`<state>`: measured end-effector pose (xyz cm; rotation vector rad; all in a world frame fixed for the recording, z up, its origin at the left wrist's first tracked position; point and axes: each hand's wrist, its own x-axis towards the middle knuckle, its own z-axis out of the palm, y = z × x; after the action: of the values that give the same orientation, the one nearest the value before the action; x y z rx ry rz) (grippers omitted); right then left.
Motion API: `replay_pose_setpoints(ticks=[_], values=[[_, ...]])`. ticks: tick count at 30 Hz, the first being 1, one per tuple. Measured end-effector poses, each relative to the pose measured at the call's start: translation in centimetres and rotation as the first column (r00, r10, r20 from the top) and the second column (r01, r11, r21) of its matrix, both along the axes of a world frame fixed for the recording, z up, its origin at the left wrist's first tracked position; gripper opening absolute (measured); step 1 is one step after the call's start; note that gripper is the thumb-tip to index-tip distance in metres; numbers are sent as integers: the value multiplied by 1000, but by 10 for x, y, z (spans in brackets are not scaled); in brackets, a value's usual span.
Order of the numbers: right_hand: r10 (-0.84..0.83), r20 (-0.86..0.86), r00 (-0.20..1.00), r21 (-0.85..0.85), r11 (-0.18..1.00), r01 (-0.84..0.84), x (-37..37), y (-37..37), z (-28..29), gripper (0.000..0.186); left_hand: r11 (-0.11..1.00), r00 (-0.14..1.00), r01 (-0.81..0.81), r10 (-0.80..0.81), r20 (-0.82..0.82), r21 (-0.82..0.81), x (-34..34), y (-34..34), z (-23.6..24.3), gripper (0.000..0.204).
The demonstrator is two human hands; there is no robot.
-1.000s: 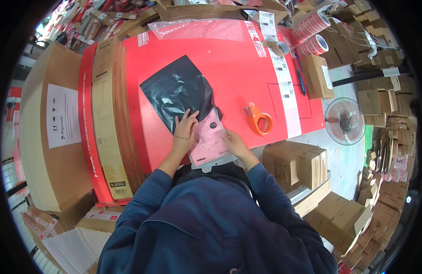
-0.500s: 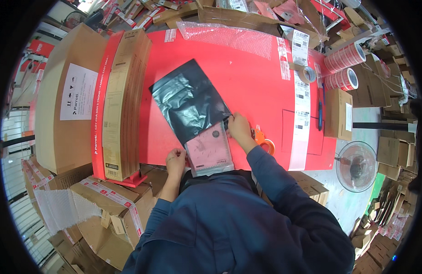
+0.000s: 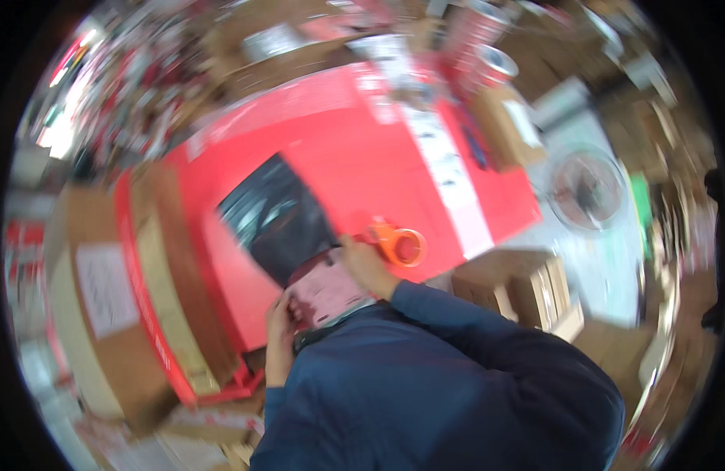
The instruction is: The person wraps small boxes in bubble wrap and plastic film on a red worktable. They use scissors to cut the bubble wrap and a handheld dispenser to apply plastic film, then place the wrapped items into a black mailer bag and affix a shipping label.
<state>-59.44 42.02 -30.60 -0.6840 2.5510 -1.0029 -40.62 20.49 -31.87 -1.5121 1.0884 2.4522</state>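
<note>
A black plastic mailing bag point(image 3: 288, 228) lies slanted on the red tabletop in front of me. A flat pink packet in clear wrap point(image 3: 329, 292) sits against its near end, the upper part covered by the bag's mouth. My left hand point(image 3: 281, 323) grips the packet's left edge, fingers bent. At the bag's right corner my right hand point(image 3: 366, 265) is closed on the black plastic, its knuckles beside the packet. Motion blur softens both sets of fingers. Just right of my right hand is an orange tape dispenser point(image 3: 397, 243).
Tall cartons point(image 3: 103, 306) stand along the table's left side. A strip of white labels point(image 3: 449, 180) crosses the right part of the red table point(image 3: 362, 165). Beyond it are a small brown box point(image 3: 500, 129) and tape rolls point(image 3: 496, 67). A fan point(image 3: 586, 188) stands at right.
The view has swung, so the table sits lower and further left. My left hand has come up onto the packet's edge, and less of the packet shows below the bag.
</note>
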Motion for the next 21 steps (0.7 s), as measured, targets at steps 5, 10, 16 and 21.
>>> replay_pose_setpoints(ticks=[5, 10, 16, 21], values=[[58, -164, 985, 78, 996, -46, 8, 14, 1, 18, 610, 947, 309, -265, 180, -730, 13, -24, -6, 19], [41, -73, 997, 119, 992, -32, 54, 42, -5, 16, 630, 820, 522, -556, 136, -575, 43, -54, -22, 14], [18, 534, 845, -317, 931, 181, 70, 66, 19, 20, 787, 793, 609, -600, 106, -100, 53, -73, 40, 5], [212, 845, 491, -501, 634, 589, -34, 0, 121, 20, 985, 896, 160, -174, -410, -68, -21, -107, 154, 31]])
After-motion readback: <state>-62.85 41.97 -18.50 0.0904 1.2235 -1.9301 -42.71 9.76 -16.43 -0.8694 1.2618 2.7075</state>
